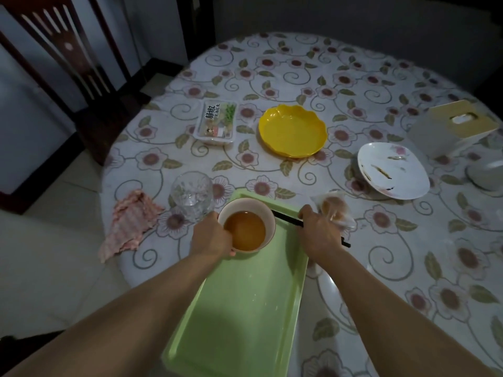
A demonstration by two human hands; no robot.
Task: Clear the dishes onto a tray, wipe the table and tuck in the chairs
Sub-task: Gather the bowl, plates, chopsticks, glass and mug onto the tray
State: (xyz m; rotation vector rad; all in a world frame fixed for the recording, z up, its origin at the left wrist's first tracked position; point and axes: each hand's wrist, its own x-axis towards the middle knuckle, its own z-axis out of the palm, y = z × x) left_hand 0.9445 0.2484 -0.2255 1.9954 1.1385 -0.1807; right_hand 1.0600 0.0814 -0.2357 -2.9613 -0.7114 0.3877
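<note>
A pale green tray (239, 308) lies on the floral table in front of me. At the tray's far end stands a white bowl (262, 210) of brown broth, and my left hand (211, 236) grips its near-left rim. Black chopsticks (288, 216) are held in my right hand (318, 229) over the tray's right edge, their tips pointing toward the bowl. A yellow scalloped dish (292, 130) and a white plate (392, 170) with food scraps sit farther back. A clear glass (192, 195) stands left of the bowl. A pink cloth (129, 223) hangs over the table's left edge.
A packaged food tray (216, 122) lies left of the yellow dish. A wrapped bun in plastic (333, 209) sits just beyond my right hand. A tissue box (451, 123) and a white lidded pot (487, 172) stand at the right. A dark wooden chair (68, 63) stands at the far left.
</note>
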